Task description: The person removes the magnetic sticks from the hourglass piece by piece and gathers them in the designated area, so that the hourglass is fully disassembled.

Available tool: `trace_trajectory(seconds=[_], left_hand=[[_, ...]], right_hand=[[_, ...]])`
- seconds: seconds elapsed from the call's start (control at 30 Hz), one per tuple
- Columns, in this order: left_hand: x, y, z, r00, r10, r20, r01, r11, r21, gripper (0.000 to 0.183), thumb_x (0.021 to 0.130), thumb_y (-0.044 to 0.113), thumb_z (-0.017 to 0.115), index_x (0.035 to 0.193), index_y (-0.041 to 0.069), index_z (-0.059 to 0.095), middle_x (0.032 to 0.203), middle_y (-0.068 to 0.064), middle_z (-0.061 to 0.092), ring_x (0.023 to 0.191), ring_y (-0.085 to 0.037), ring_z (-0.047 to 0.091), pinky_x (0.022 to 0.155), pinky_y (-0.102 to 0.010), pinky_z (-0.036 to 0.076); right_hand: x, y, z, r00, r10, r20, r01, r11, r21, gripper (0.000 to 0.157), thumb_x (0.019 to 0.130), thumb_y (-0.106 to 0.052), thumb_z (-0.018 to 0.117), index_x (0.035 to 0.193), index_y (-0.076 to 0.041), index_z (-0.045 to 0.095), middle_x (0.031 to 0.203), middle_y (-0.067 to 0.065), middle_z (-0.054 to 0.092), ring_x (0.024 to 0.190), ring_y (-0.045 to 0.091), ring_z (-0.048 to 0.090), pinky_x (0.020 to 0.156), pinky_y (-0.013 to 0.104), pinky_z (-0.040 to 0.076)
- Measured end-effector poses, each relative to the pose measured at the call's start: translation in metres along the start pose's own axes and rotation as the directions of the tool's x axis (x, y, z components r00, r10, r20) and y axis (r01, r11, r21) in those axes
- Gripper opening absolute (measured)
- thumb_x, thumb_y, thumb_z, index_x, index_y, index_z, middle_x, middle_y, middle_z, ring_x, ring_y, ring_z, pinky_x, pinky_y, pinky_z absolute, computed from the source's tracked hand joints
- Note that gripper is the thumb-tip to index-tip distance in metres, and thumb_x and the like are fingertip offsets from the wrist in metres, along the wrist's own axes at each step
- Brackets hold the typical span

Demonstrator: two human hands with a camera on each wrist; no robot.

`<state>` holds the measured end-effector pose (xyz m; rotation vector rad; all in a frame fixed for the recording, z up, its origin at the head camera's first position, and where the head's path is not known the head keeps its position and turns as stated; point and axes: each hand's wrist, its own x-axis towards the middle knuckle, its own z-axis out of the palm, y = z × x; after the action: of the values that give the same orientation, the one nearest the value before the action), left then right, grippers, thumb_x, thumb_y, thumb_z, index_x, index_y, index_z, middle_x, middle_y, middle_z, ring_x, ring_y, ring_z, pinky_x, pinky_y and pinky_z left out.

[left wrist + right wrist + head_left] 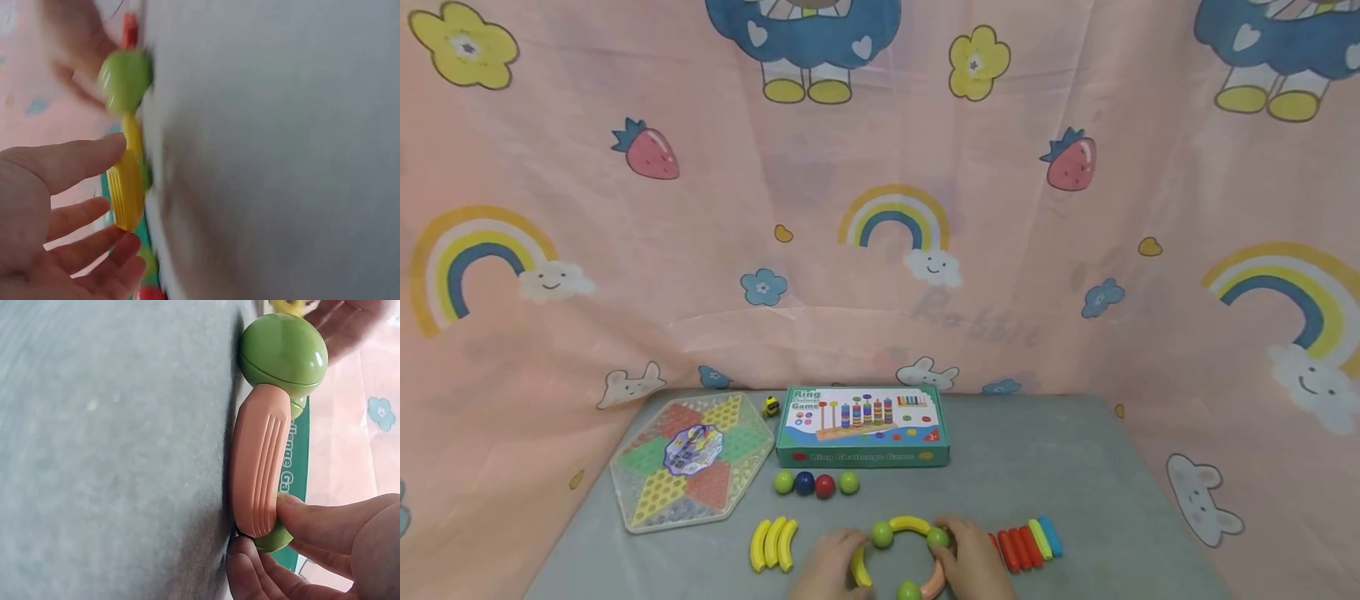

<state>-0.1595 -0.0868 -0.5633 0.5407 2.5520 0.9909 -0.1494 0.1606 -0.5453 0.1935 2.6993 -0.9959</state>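
Observation:
On the grey table, curved sticks and green balls form a ring in the head view. At its left side my left hand (827,567) holds a yellow curved stick (128,194) between thumb and fingertips. My right hand (977,567) pinches the green ball (937,537) at the ring's upper right with thumb and fingers. A peach curved stick (259,465) runs from that ball to the near green ball (284,353). Another yellow curved stick (910,525) spans the far side, between the held ball and a third green ball (882,534).
Yellow curved sticks (772,544) lie left of my left hand. Red, yellow and blue sticks (1030,544) line up beyond my right hand. Several balls (824,486) sit before the green game box (863,457). A hexagonal board (745,467) lies at left.

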Motion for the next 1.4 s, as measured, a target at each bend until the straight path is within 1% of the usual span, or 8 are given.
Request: trace_trajectory(seconds=[0.1, 0.2, 0.3, 0.47, 0.67, 0.93, 1.13, 1.4], left_hand=[[-0.006, -0.003, -0.021, 0.994, -0.035, -0.101, 0.038, 0.999, 0.027, 0.065, 0.074, 0.024, 0.087, 0.131, 0.007, 0.062, 0.132, -0.013, 0.063, 0.123, -0.040, 0.055, 0.102, -0.061, 0.046], [-0.011, -0.015, -0.040, 0.981, -0.004, -0.195, 0.019, 0.997, 0.076, 0.066, 0.072, 0.022, 0.089, 0.130, 0.003, 0.062, 0.131, -0.016, 0.063, 0.123, -0.040, 0.055, 0.103, -0.061, 0.045], [-0.014, -0.027, -0.054, 0.971, 0.030, -0.237, -0.005, 0.995, 0.102, 0.066, 0.070, 0.020, 0.090, 0.128, 0.001, 0.064, 0.130, -0.016, 0.063, 0.121, -0.038, 0.056, 0.102, -0.060, 0.045], [-0.016, -0.039, -0.063, 0.975, 0.087, -0.206, -0.053, 0.985, 0.162, 0.067, 0.066, 0.019, 0.091, 0.125, 0.001, 0.066, 0.127, -0.013, 0.065, 0.118, -0.035, 0.055, 0.102, -0.058, 0.046], [-0.018, -0.046, -0.059, 0.976, 0.135, -0.169, -0.086, 0.959, 0.271, 0.067, 0.063, 0.022, 0.090, 0.124, 0.007, 0.068, 0.121, -0.008, 0.069, 0.114, -0.032, 0.056, 0.099, -0.058, 0.044], [-0.017, -0.048, -0.056, 0.987, 0.095, -0.130, -0.052, 0.951, 0.303, 0.065, 0.065, 0.022, 0.085, 0.126, 0.010, 0.067, 0.124, -0.009, 0.066, 0.117, -0.033, 0.053, 0.099, -0.061, 0.041], [-0.018, -0.045, -0.059, 0.993, 0.094, -0.070, -0.072, 0.962, 0.264, 0.069, 0.068, 0.025, 0.086, 0.132, 0.013, 0.064, 0.132, -0.010, 0.061, 0.122, -0.037, 0.048, 0.099, -0.067, 0.037], [-0.017, -0.044, -0.059, 0.995, 0.062, -0.080, -0.036, 0.954, 0.299, 0.062, 0.067, 0.022, 0.083, 0.125, 0.008, 0.068, 0.124, -0.010, 0.064, 0.119, -0.036, 0.051, 0.098, -0.064, 0.039]], right_hand=[[0.001, 0.000, 0.000, 1.000, -0.004, 0.000, 0.004, 1.000, 0.004, 0.027, 0.090, -0.015, 0.075, 0.116, -0.008, 0.069, 0.087, 0.001, 0.058, 0.074, 0.017, 0.052, 0.066, 0.034, 0.047], [0.001, 0.000, 0.001, 1.000, -0.002, 0.000, 0.002, 1.000, 0.009, 0.027, 0.090, -0.015, 0.075, 0.115, -0.008, 0.069, 0.087, 0.001, 0.059, 0.074, 0.017, 0.052, 0.066, 0.034, 0.047], [0.002, 0.000, 0.000, 1.000, -0.004, 0.000, 0.004, 1.000, 0.007, 0.026, 0.090, -0.015, 0.075, 0.115, -0.008, 0.069, 0.087, 0.001, 0.059, 0.074, 0.017, 0.052, 0.066, 0.034, 0.047], [0.002, -0.001, -0.001, 1.000, -0.003, 0.001, 0.003, 1.000, 0.005, 0.026, 0.090, -0.014, 0.075, 0.115, -0.009, 0.069, 0.086, 0.001, 0.059, 0.074, 0.017, 0.052, 0.066, 0.034, 0.047], [0.003, 0.000, -0.001, 1.000, -0.001, 0.020, 0.001, 1.000, 0.013, 0.026, 0.091, -0.015, 0.074, 0.116, -0.008, 0.068, 0.087, 0.001, 0.059, 0.074, 0.017, 0.052, 0.066, 0.035, 0.046], [0.003, 0.003, -0.001, 1.000, -0.015, 0.018, 0.015, 1.000, 0.011, 0.026, 0.091, -0.016, 0.074, 0.115, -0.008, 0.068, 0.085, 0.001, 0.058, 0.073, 0.017, 0.051, 0.065, 0.034, 0.045], [0.003, 0.003, -0.001, 1.000, -0.014, 0.016, 0.014, 1.000, 0.013, 0.026, 0.091, -0.015, 0.074, 0.115, -0.008, 0.068, 0.084, 0.001, 0.058, 0.073, 0.017, 0.051, 0.064, 0.034, 0.045], [0.002, 0.004, -0.002, 0.999, -0.026, 0.022, 0.025, 0.999, 0.029, 0.027, 0.091, -0.015, 0.074, 0.116, -0.007, 0.068, 0.085, 0.001, 0.058, 0.073, 0.017, 0.051, 0.064, 0.033, 0.045]])
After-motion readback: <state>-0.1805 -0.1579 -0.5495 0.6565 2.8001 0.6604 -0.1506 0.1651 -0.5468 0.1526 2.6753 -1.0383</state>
